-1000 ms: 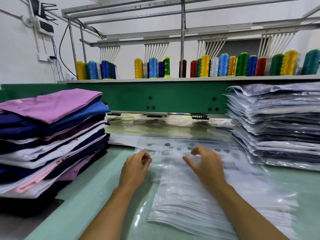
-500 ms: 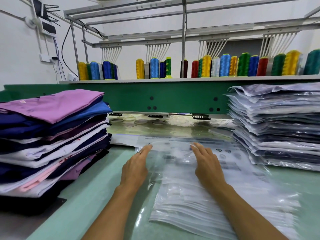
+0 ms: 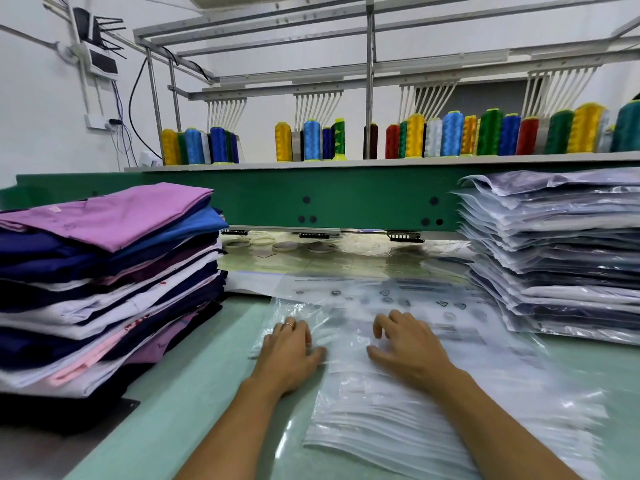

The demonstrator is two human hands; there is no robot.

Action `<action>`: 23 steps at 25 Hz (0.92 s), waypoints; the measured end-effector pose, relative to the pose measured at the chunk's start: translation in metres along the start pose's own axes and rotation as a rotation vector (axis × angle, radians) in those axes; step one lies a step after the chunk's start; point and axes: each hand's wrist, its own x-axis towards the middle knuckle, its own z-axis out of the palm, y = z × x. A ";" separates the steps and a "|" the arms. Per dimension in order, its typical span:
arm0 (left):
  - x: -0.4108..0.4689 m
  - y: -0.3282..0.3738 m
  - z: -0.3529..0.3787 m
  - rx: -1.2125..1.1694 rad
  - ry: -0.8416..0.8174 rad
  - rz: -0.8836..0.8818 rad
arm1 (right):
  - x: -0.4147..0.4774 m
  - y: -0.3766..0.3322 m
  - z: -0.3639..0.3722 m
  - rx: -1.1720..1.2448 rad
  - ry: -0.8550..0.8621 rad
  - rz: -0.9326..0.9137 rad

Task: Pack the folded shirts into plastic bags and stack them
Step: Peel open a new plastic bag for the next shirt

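White wall [image 3: 41, 140], green machine beam [image 3: 346, 199], thread cones [image 3: 450, 135] on shelf.

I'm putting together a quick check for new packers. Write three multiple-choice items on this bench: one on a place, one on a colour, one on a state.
1. Where does the stack of bagged shirts sit?
A. at the right
B. at the left
C. on the spool shelf

2. What colour is the top shirt of the unbagged pile?
A. yellow
B. purple
C. green

3. What are the left hand and right hand doing?
A. lifting a shirt
B. holding a spool
C. resting on the empty plastic bags

Answers: 1 A, the stack rises at the right of the view. 2 B, a purple shirt lies uppermost. 3 C, both hands lie on the flat bags, with no shirt in them.
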 end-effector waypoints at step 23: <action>0.018 -0.116 -0.325 0.584 0.219 -0.345 | 0.161 -0.281 -0.078 0.895 0.037 -0.070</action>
